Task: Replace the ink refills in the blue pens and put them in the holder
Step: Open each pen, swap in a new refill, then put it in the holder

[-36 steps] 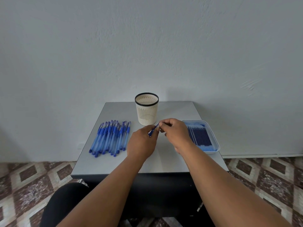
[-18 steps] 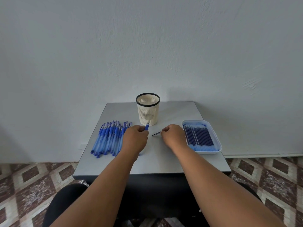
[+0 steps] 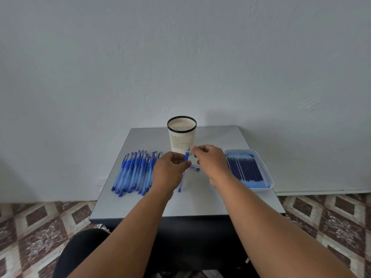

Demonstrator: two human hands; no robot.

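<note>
At frame centre your left hand (image 3: 170,169) grips the pen (image 3: 186,157) upright, steadying it so your right hand (image 3: 210,159), fingertips pinched near its tip, can pull the refill; whether they grasp it, I cannot tell.

Soft, even daylight fills the scene, rather cool and slightly dim. The holder (image 3: 181,135) casts a faint shadow rightward onto the wall (image 3: 180,57), suggesting light from the left. No glare shows. Wide-angle distortion bends the floor tiles (image 3: 30,221) at the edges; the fingertips look slightly blurred.
</note>
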